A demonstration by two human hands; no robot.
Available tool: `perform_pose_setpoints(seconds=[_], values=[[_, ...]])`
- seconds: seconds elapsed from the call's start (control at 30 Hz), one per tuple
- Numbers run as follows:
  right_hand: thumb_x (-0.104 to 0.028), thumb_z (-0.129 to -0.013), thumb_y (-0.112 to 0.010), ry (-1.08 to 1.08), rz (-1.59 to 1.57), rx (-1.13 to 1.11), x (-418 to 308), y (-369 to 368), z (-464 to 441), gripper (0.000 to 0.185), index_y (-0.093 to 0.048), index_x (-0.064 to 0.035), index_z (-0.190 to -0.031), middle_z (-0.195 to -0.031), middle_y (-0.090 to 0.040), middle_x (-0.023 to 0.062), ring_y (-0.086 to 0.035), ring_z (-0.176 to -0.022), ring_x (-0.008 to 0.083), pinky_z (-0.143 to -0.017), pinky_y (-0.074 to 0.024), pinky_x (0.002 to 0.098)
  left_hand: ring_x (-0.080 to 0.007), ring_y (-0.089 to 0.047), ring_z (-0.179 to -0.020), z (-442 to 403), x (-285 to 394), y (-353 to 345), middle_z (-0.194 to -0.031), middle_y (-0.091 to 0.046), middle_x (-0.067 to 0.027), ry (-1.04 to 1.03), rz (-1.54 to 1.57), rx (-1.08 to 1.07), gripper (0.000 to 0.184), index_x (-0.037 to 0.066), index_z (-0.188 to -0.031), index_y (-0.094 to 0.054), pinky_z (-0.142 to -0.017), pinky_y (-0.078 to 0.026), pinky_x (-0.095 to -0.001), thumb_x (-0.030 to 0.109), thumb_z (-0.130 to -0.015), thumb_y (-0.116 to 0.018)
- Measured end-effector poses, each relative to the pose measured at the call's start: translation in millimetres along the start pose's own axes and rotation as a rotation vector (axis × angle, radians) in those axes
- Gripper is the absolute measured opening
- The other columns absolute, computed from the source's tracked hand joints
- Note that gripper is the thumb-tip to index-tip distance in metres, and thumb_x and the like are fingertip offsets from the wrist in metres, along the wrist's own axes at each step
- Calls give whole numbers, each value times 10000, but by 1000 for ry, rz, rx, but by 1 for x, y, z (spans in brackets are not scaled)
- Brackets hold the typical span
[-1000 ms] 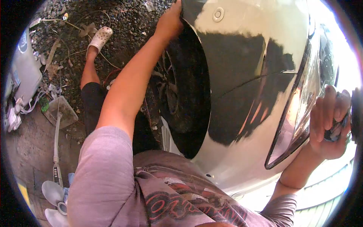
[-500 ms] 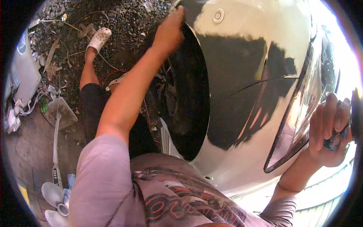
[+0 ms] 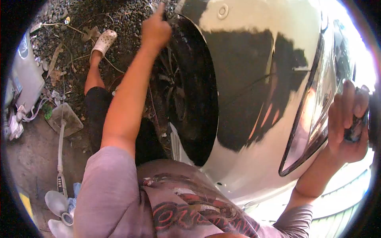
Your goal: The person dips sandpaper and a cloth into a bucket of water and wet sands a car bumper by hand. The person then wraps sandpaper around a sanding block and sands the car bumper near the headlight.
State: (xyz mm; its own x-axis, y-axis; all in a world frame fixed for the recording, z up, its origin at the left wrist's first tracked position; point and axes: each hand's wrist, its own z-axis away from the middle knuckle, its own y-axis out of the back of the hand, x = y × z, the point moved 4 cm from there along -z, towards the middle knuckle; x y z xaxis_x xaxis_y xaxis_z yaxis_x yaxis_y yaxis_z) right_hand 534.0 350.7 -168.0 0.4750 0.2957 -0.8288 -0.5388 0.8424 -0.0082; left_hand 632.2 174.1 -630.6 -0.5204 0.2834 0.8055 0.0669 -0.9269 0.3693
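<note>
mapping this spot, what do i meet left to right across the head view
Pale grey container, white stand fan, white perforated clog, left hand, round black tyre, dark grey patch on cream car panel, right hand

The place looks like a makeshift car body repair spot on rough ground. A pale car [image 3: 246,174] fills the middle and right of the frame, its panel marked above the wheel [image 3: 198,95] by a dark, ragged-edged patch [image 3: 246,79] that resembles primer. Loose gravel [image 3: 129,22] with scattered litter and dry leaves [image 3: 92,32] covers the upper left, where a pale cord [image 3: 59,24] trails. Worn hard flooring [image 3: 35,158] begins at the lower left, beneath 1 electric fan [image 3: 60,166]. Strong light, apparently daylight, washes out the right edge; whether a roof stands overhead cannot be told.
</note>
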Motion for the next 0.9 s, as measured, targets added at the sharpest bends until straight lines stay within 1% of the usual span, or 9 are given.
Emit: perform_pose_setpoints(seconds=[0.07, 0.13, 0.23, 0.53, 0.63, 0.7, 0.8, 0.83, 0.9], values=[[-201, -976, -682, 6, 1, -15, 0, 0, 0, 298, -424, -59, -1019, -895, -485, 102, -475, -588, 120, -511, -466, 166, -461, -684, -1079, -12, -43, 5, -1149, -719, -271, -73, 9, 226, 569, 150, -1431, -622, -957, -539, -513, 220, -867, -599], [-205, -985, -663, 8, 15, -23, 2, 1, 3, 283, -427, -57, -1028, -896, -485, 100, -473, -587, 118, -512, -465, 165, -379, -705, -1125, -16, -37, 14, -1263, -725, -197, -78, -3, 148, 510, 173, -1400, -655, -1009, -534, -450, 262, -899, -644], [-212, -998, -635, 16, 37, -33, 3, 2, 4, 261, -432, -54, -1042, -897, -486, 96, -471, -586, 114, -512, -463, 165, -397, -702, -1114, -27, -13, 13, -1244, -722, -215, -119, -20, 78, 411, 195, -1325, -710, -997, -535, -463, 289, -928, -652], [-232, -1036, -549, 42, 169, -153, 2, 1, 1, 219, -446, -44, -1084, -901, -488, 86, -466, -582, 102, -513, -459, 163, -435, -691, -1084, -74, 10, -19, -1188, -724, -242, -298, -300, 119, 412, 209, -1289, -735, -1003, -530, -491, 263, -902, -604], [-238, -1049, -520, 54, 198, -187, 3, 0, 0, 215, -451, -41, -1098, -902, -488, 82, -464, -580, 98, -514, -457, 162, -422, -689, -1118, -86, -5, -33, -1247, -711, -222, -158, -250, -30, 405, 204, -1301, -727, -996, -540, -491, 241, -934, -560], [-243, -1058, -501, 55, 209, -206, 4, -2, 0, 215, -454, -39, -1108, -903, -489, 80, -463, -579, 95, -514, -456, 161, -415, -690, -1130, -91, -18, -48, -1304, -693, -199, -452, -422, -60, 401, 211, -1327, -710, -974, -548, -493, 220, -971, -525], [-249, -1071, -472, 55, 220, -230, 7, -4, 1, 220, -459, -36, -1122, -905, -489, 76, -461, -578, 92, -514, -455, 161, -417, -684, -1134, -113, -39, -86, -1328, -684, -185, -483, -557, 78, 361, 177, -1291, -702, -980, -539, -496, 233, -1003, -493], [-252, -1075, -463, 53, 220, -236, 7, -4, 1, 223, -461, -35, -1126, -905, -489, 75, -460, -577, 90, -515, -454, 161, -417, -684, -1134, -100, -21, -79, -1328, -684, -185, -478, -558, 80, 361, 177, -1291, -702, -980, -539, -496, 233, -1003, -493], [-256, -1083, -444, 49, 230, -243, 8, -5, 1, 230, -464, -33, -1136, -906, -490, 72, -459, -576, 88, -515, -453, 160, -435, -510, -1388, -62, 29, -67, -1405, -601, -281, -130, -298, -227, 563, 33, -1515, -495, -1130, -416, -484, 238, -1001, -597]])
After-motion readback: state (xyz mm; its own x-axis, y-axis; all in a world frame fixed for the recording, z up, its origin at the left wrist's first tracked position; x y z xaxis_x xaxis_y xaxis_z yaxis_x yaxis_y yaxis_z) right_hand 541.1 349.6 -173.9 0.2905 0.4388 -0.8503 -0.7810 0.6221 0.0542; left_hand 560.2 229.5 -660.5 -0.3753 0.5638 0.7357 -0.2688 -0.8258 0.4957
